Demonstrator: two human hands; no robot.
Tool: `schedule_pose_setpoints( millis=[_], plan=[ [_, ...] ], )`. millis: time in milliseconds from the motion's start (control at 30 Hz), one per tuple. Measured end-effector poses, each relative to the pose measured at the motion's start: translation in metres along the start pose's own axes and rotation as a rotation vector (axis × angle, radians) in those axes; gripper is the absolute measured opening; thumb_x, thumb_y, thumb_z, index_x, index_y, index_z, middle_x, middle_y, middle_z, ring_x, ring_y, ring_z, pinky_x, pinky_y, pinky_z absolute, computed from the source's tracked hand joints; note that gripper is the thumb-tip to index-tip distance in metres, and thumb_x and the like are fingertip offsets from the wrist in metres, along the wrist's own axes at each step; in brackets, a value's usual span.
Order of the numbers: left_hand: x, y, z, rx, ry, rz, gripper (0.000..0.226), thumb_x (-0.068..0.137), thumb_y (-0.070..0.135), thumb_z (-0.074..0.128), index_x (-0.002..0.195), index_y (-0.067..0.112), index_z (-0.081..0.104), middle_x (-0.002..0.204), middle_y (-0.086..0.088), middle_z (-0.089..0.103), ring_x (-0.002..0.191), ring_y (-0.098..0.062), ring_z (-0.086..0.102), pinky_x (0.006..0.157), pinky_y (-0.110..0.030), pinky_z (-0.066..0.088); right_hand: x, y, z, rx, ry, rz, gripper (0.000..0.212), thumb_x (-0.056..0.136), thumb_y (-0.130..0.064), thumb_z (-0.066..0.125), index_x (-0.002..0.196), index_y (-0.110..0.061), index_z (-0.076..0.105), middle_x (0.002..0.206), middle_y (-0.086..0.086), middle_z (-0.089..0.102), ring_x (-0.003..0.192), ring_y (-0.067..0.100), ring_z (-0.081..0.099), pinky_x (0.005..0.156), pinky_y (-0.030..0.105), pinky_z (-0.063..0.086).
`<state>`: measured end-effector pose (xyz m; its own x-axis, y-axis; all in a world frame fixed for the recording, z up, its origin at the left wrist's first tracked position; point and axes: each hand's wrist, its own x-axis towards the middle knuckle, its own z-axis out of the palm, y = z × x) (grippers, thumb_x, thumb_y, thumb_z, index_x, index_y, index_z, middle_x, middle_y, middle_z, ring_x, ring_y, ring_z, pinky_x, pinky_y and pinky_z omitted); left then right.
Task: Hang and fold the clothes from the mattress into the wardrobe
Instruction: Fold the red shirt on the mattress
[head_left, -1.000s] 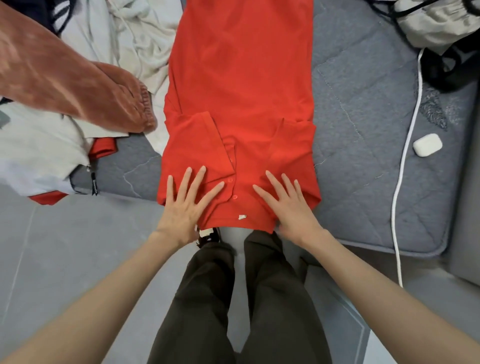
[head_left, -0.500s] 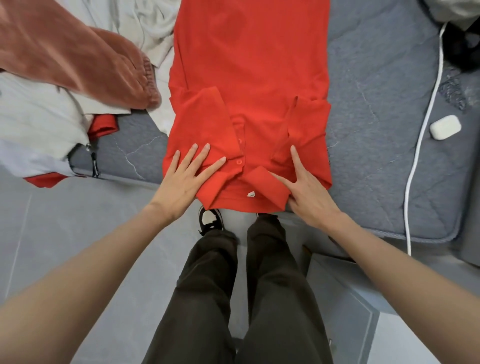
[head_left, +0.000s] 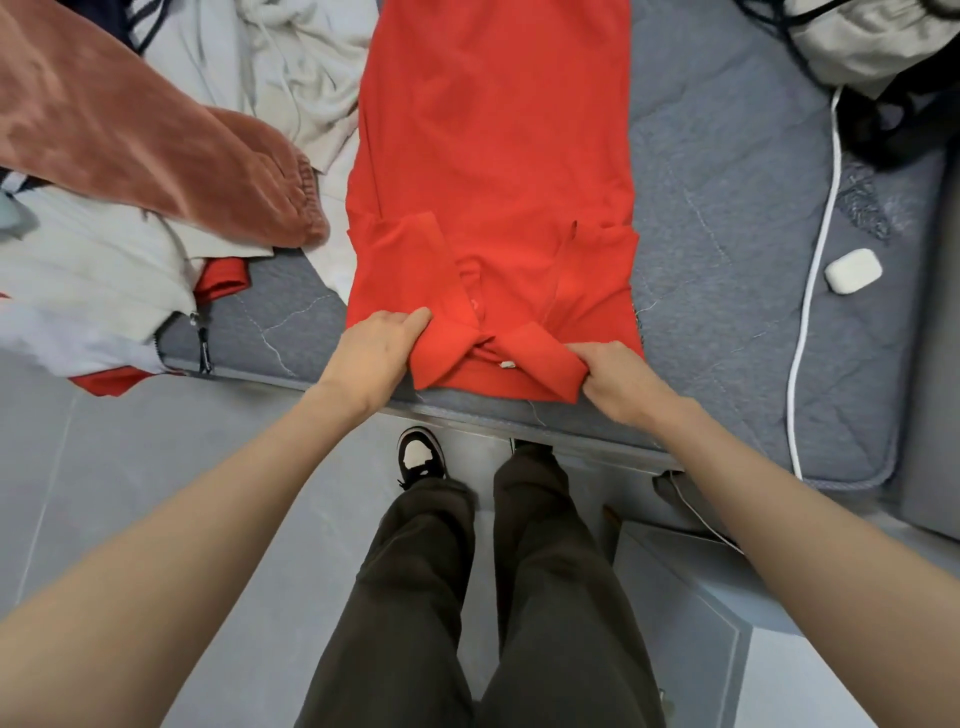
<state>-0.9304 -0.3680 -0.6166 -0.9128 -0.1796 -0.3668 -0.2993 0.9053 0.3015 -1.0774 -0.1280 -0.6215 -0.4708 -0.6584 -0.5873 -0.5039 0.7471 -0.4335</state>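
Red shirt (head_left: 493, 156) lies flat on grey mattress (head_left: 727, 218), sleeves folded in. Left hand (head_left: 376, 345) and right hand (head_left: 618, 376) each grip its near collar edge. Clothes pile (head_left: 130, 171) left.

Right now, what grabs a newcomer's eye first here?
The red polo shirt, laid flat down the middle of the grey mattress, sleeves folded in. The left hand and right hand each grip its collar end at the near edge. A rust-brown fleece garment lies at upper left.
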Motion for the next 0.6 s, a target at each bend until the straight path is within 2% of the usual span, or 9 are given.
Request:
schedule_pose_setpoints(
  millis=[67, 133, 233, 333, 400, 467, 600],
  plan=[
    [-0.004, 0.0, -0.009, 0.02, -0.047, 0.045, 0.035, 0.08, -0.007, 0.042, 0.113, 0.005, 0.046, 0.099, -0.015, 0.058, 0.092, -0.034, 0.054, 0.062, -0.036, 0.033, -0.007, -0.005, -0.01, -0.028, -0.104, -0.004, 0.059, 0.075, 0.009, 0.036, 0.119, -0.017, 0.065, 0.116, 0.015, 0.068, 0.11, 0.038, 0.058, 0.086, 0.041, 0.046],
    [-0.012, 0.002, -0.018, 0.071, -0.122, 0.08, 0.032, 0.082, -0.003, 0.045, 0.113, 0.007, 0.046, 0.102, -0.013, 0.06, 0.094, -0.034, 0.056, 0.063, -0.036, 0.032, -0.015, -0.011, -0.016, -0.013, -0.184, 0.029, 0.052, 0.076, 0.008, 0.035, 0.112, -0.014, 0.067, 0.11, 0.017, 0.068, 0.106, 0.039, 0.058, 0.083, 0.04, 0.045],
    [-0.031, 0.007, -0.025, 0.128, -0.264, 0.088, 0.026, 0.09, 0.008, 0.05, 0.116, 0.011, 0.047, 0.106, -0.01, 0.063, 0.098, -0.033, 0.058, 0.07, -0.037, 0.039, -0.028, -0.023, -0.02, 0.013, -0.29, 0.093, 0.041, 0.078, 0.005, 0.036, 0.1, -0.014, 0.066, 0.11, 0.018, 0.067, 0.106, 0.036, 0.058, 0.079, 0.033, 0.042],
    [-0.046, 0.01, -0.033, 0.065, -0.414, 0.069, 0.027, 0.091, 0.002, 0.042, 0.114, 0.01, 0.053, 0.106, -0.013, 0.064, 0.101, -0.033, 0.058, 0.079, -0.038, 0.045, -0.04, -0.034, -0.02, 0.016, -0.396, 0.136, 0.033, 0.08, 0.003, 0.04, 0.094, -0.013, 0.065, 0.113, 0.018, 0.066, 0.109, 0.033, 0.059, 0.078, 0.029, 0.039],
    [-0.047, 0.007, -0.043, -0.014, -0.471, 0.047, 0.022, 0.091, 0.003, 0.045, 0.109, 0.009, 0.056, 0.108, -0.012, 0.064, 0.104, -0.032, 0.057, 0.086, -0.04, 0.046, -0.042, -0.038, -0.025, 0.047, -0.362, 0.143, 0.032, 0.082, 0.003, 0.039, 0.1, -0.003, 0.064, 0.12, 0.019, 0.063, 0.115, 0.032, 0.056, 0.089, 0.029, 0.042],
    [-0.042, 0.003, -0.057, -0.067, -0.464, 0.023, 0.02, 0.09, 0.004, 0.05, 0.107, 0.007, 0.057, 0.11, -0.012, 0.064, 0.106, -0.032, 0.057, 0.087, -0.039, 0.044, -0.038, -0.04, -0.036, 0.09, -0.292, 0.153, 0.033, 0.082, 0.004, 0.037, 0.105, 0.003, 0.062, 0.124, 0.02, 0.061, 0.118, 0.033, 0.054, 0.098, 0.036, 0.042],
    [-0.018, -0.001, -0.089, -0.07, -0.407, 0.011, 0.037, 0.083, -0.003, 0.045, 0.115, 0.009, 0.058, 0.117, -0.015, 0.063, 0.11, -0.033, 0.056, 0.088, -0.036, 0.044, -0.028, -0.044, -0.069, 0.151, -0.189, 0.13, 0.03, 0.084, 0.005, 0.036, 0.099, 0.003, 0.061, 0.113, 0.015, 0.065, 0.107, 0.029, 0.057, 0.091, 0.034, 0.043]
  ],
)
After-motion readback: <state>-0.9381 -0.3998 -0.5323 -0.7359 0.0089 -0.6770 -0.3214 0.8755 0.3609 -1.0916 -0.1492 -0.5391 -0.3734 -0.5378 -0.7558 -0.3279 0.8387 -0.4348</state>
